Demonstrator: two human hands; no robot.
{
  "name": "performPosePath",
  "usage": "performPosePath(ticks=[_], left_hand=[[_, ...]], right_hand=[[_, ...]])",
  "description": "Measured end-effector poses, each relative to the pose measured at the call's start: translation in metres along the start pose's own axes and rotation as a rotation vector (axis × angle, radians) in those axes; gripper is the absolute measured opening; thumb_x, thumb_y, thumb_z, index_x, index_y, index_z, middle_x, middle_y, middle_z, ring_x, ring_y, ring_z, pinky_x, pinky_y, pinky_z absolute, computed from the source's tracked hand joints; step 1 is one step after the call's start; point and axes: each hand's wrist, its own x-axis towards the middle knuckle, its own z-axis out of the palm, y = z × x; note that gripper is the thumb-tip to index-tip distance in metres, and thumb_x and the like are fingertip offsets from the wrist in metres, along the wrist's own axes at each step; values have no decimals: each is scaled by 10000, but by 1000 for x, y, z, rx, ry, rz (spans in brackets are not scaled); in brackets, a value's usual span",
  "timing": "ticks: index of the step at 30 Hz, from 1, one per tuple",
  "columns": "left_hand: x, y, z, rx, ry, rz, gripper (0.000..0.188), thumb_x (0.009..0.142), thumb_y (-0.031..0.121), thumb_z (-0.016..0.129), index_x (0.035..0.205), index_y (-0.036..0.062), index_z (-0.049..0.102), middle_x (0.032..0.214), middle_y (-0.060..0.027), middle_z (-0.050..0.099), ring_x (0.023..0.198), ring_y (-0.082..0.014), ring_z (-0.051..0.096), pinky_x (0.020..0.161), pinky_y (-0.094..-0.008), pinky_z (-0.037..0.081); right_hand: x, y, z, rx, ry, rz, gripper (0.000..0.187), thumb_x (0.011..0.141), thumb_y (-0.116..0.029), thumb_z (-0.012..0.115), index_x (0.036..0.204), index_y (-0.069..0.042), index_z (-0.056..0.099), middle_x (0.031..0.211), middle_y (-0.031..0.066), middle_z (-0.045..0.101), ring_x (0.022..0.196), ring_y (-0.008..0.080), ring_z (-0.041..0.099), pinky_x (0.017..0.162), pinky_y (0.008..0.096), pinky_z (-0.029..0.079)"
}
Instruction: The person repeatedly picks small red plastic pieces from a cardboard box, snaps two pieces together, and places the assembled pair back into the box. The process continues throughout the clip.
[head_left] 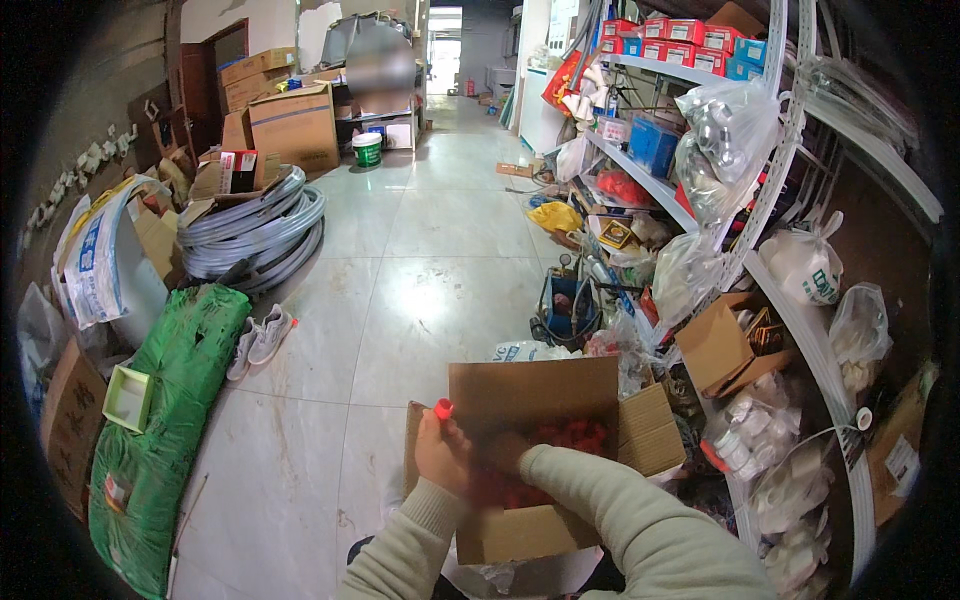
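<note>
An open cardboard box (pixel 533 390) stands right before me, its flaps folded out. Many small red pieces (pixel 575 437), like plastic pipe fittings, lie inside it. At the box's left side, my left hand (pixel 442 455) is closed around a red plastic fitting (pixel 443 409), whose round end sticks up above the fingers. My right hand (pixel 503 452) reaches down into the box among the red pieces. It is dark and smeared there, so its fingers and anything in them cannot be made out.
Metal shelving (pixel 640 165) with small boxes and plastic bags lines the right. A blue machine (pixel 570 300) stands on the floor beyond the box. Leftward lie a long green-wrapped bundle (pixel 165 430), grey shoes (pixel 268 335) and a coil of grey pipe (pixel 250 235). Tiled floor (pixel 420 230) runs toward a doorway.
</note>
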Motion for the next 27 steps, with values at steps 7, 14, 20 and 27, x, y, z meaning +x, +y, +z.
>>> performPosePath(ticks=[7,14,20,27], left_hand=[[-3,-9,6,13,-17,-12,270,941,393,433,882,135,488,660,27,428,559,-95,376,488,-243,321],[-50,-35,40,21,-130,-177,291,946,401,409,910,127,497,657,12,484,573,-122,490,526,-265,449],[-64,-49,44,171,-165,-181,280,944,398,420,934,134,512,712,23,522,582,-108,508,546,-247,458],[-37,-83,6,135,-196,-291,293,945,387,416,945,114,522,782,-9,559,677,-146,532,625,-305,469]], right_hand=[[-34,1,-32,440,89,114,227,856,-188,492,950,-30,624,954,191,622,876,345,599,756,428,461],[-150,-24,-153,1917,218,89,196,861,-175,587,1006,-44,566,923,46,600,856,168,595,740,279,502],[-193,-15,-141,2632,318,6,174,855,-174,594,1002,-89,558,898,26,587,869,152,597,735,259,526],[-204,-14,-152,1942,314,207,244,776,-158,690,939,-27,564,871,68,596,744,147,579,655,266,485]])
